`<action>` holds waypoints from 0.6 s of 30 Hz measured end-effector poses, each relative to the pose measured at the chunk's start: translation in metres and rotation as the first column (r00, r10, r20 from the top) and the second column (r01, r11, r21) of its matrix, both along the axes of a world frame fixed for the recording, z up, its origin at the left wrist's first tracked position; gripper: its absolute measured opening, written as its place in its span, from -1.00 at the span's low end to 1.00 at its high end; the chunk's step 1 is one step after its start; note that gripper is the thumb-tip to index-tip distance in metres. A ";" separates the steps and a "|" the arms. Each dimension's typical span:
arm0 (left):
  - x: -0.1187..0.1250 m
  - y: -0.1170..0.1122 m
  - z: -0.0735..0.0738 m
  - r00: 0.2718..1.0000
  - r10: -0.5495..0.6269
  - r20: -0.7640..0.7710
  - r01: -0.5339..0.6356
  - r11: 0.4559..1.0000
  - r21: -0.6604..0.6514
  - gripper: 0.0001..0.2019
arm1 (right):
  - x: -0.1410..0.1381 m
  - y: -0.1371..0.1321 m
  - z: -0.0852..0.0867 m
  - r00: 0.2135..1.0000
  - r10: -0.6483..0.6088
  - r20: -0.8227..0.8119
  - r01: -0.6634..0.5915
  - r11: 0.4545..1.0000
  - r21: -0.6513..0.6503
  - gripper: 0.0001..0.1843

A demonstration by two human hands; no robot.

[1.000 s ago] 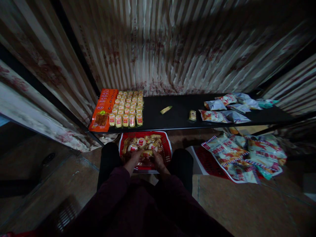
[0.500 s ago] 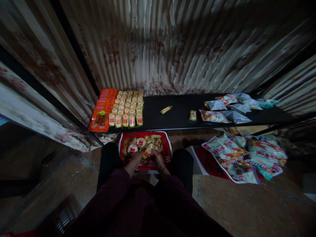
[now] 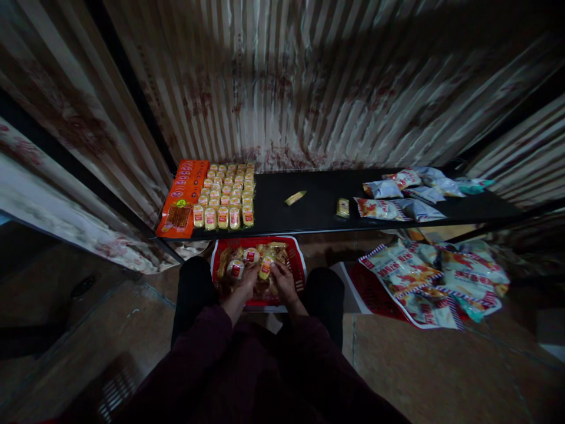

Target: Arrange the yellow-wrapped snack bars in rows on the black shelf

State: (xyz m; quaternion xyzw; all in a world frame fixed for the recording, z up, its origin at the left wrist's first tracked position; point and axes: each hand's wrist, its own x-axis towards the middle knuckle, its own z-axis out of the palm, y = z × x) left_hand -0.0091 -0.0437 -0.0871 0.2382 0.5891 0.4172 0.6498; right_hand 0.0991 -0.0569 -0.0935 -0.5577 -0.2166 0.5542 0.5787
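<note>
Between my two hands is a small yellow wrapped snack cake with a red and white label, held upright over a red basket. My left hand grips its left side, and my right hand its right side, fingers closed on the wrapper. More wrapped snacks lie in the basket under my hands, among them round pale ones with red labels. On the black shelf beyond, rows of similar snack cakes stand beside flat orange packets.
Two single wrapped pieces lie apart on the shelf: one thin, one squat. Snack bags lie on the shelf's right part. A second red basket, heaped with larger bags, stands on the floor at right. Dark posts and curtains surround the shelf.
The snack cake has turned from tilted to upright between my fingers, its label now facing me. Both hands stay over the basket. The whole view has shifted slightly.
</note>
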 end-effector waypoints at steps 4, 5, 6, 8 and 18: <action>0.005 0.001 0.014 0.996 0.032 0.085 -0.031 0.999 -0.015 -0.74 | 0.000 0.005 0.013 0.999 -0.034 -0.030 0.034 0.999 0.006 -0.56; 0.006 0.001 0.018 0.994 0.034 0.099 -0.032 0.999 -0.021 -0.74 | 0.001 0.006 0.015 0.999 -0.037 -0.022 0.037 0.999 0.015 -0.56; 0.007 0.001 0.022 0.993 0.034 0.109 -0.031 0.999 -0.025 -0.74 | 0.001 0.008 0.017 0.999 -0.037 -0.005 0.037 0.999 0.023 -0.56; 0.007 0.002 0.030 0.992 0.030 0.126 -0.028 0.999 -0.018 -0.77 | 0.003 0.011 0.021 0.999 -0.027 0.048 0.025 0.999 0.038 -0.55; 0.002 0.009 0.053 0.982 0.085 0.171 -0.101 0.991 0.091 -0.81 | -0.003 0.019 0.056 1.000 0.030 0.002 -0.030 0.995 0.100 -0.64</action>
